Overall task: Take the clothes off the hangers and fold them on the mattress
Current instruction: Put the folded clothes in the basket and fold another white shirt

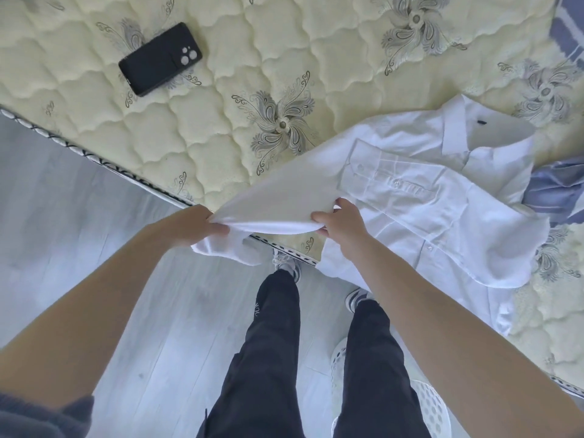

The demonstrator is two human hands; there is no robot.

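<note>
A white button-up shirt (426, 197) lies front up on the cream quilted mattress (221, 128), collar toward the far right. One sleeve is pulled out toward the mattress edge. My left hand (202, 224) grips the cuff end of that sleeve, which hangs past the edge. My right hand (339, 221) pinches the same sleeve nearer the shirt body, thumb on top. The sleeve is stretched taut between both hands. No hanger is visible.
A black phone (160, 58) lies on the mattress at the far left. A blue striped garment (556, 191) sits right of the shirt. A white perforated basket (433, 409) stands on the grey floor by my legs.
</note>
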